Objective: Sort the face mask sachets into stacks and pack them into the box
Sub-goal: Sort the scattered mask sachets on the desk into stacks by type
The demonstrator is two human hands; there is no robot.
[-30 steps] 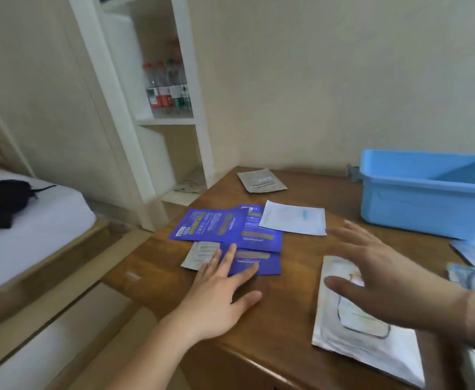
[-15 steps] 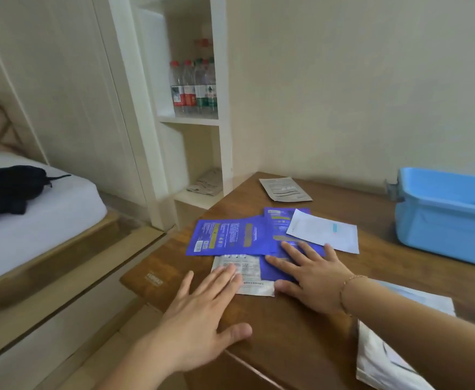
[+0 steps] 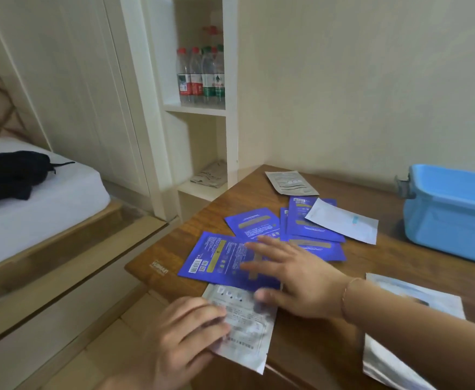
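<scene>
Several blue sachets lie spread on the wooden table. My right hand lies flat, fingers straight, on the nearest blue sachet. My left hand holds the left edge of a white printed sachet that overhangs the table's front edge. Other blue sachets fan out behind. A white sachet overlaps them. A grey sachet lies at the back. The blue plastic box stands at the right.
A silvery-white sachet lies at the table's front right, partly under my right forearm. White shelves with water bottles stand left of the table. A bed with a black item is at the far left.
The white printed sachet has slid toward the table's front edge under my left hand. My right hand moved onto the nearest blue sachet, which has shifted toward me. The camera swung left.
</scene>
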